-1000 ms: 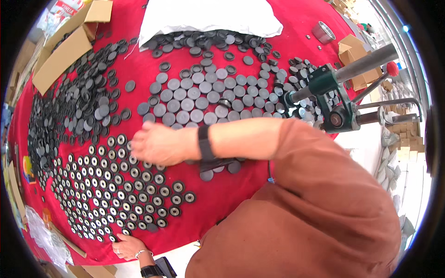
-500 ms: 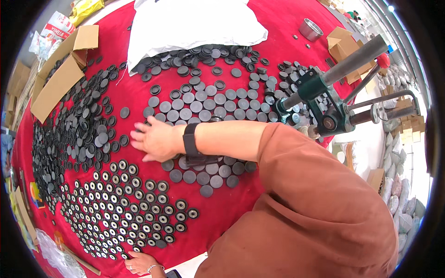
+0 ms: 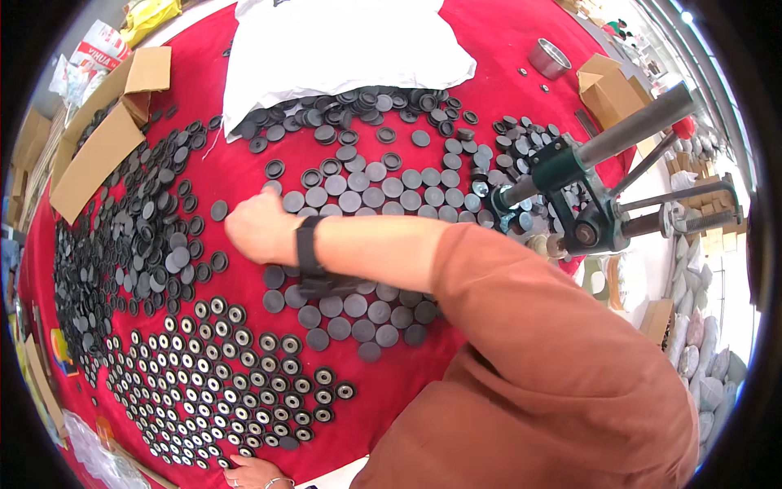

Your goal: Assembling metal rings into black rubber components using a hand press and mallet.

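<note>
- My right hand (image 3: 262, 226) hangs over the upper left edge of the flat grey discs (image 3: 372, 198), back of the hand up, fingers curled in; they are blurred and turned away, so I can't tell whether they pinch anything.
- A lone grey disc (image 3: 219, 210) lies just beside my right knuckles; a careless swing could knock it toward the heap.
- My left hand (image 3: 254, 473) is at the bottom edge, by the lowest of the metal-centred discs (image 3: 269, 341). It is partly cut off, so I can't tell its grip. Leaning on it could push that row crooked.
- My black wristband (image 3: 307, 246) and forearm pass over the flat discs and hide some; if I carry the arm too low, the band could drag them out of place.
- One dark disc (image 3: 288, 442) with no bright centre sits among the metal-centred ones, easily overlooked because its rim matches.
- The heap of dark caps (image 3: 147, 208) comes close to those rows; a bump could spill some in and mix the kinds.
- Up close, the flat discs look matte, round and smooth-faced, perhaps plastic or rubber; the others are dark rings around shiny, holed centres.
- Under all of it, red cloth (image 3: 383, 391), soft enough to ruck up and shift the rows if tugged.
- Farther out: a slick white sack (image 3: 350, 49), stiff brown cardboard, and a green press (image 3: 554, 169) with a thick steel bar.
</note>
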`<state>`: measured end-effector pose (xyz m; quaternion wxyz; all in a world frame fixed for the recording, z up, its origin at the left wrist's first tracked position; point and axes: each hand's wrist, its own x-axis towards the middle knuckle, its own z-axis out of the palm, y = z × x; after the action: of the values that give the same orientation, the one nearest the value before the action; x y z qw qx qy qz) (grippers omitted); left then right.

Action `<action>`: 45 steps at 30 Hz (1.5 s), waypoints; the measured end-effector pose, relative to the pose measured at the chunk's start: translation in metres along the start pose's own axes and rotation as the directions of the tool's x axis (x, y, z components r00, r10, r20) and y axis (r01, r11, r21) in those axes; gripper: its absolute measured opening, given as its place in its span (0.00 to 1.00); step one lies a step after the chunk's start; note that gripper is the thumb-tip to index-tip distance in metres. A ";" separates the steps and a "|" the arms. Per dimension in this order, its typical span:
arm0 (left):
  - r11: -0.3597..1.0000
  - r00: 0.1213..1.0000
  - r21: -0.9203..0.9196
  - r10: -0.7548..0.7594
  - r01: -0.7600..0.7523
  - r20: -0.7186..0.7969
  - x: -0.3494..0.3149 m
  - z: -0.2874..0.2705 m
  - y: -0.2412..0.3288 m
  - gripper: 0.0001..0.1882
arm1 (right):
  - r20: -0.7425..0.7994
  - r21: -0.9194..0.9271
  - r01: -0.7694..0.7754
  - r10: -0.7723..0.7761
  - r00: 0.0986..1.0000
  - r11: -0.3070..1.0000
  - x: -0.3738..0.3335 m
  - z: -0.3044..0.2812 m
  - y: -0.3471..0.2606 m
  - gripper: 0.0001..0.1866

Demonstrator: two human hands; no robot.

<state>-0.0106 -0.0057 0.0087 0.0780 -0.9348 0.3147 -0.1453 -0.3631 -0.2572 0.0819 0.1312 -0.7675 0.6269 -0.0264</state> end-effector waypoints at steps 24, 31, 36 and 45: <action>0.988 0.954 0.018 0.150 -0.150 -0.260 -0.002 0.011 -0.007 0.27 | 0.241 0.099 -0.485 0.452 0.859 0.869 -0.030 -0.032 0.212 0.26; 0.984 0.933 0.045 0.180 -0.175 -0.311 -0.004 0.004 -0.004 0.24 | 0.071 0.121 -0.319 0.313 0.947 0.940 0.015 -0.025 0.156 0.21; 0.978 0.915 0.126 0.202 -0.168 -0.350 -0.003 0.009 -0.007 0.24 | 0.072 -0.055 -0.176 0.180 0.981 0.983 0.062 -0.004 0.121 0.15; 0.967 0.883 0.100 0.254 -0.234 -0.394 -0.005 -0.002 -0.002 0.21 | -0.223 0.631 0.084 0.077 0.972 0.771 0.100 -0.017 0.059 0.20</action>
<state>-0.0134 -0.0011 0.0101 0.0520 -0.8353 0.4354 -0.3316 -0.4023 -0.3677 0.0724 0.3077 -0.6701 0.5904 -0.3281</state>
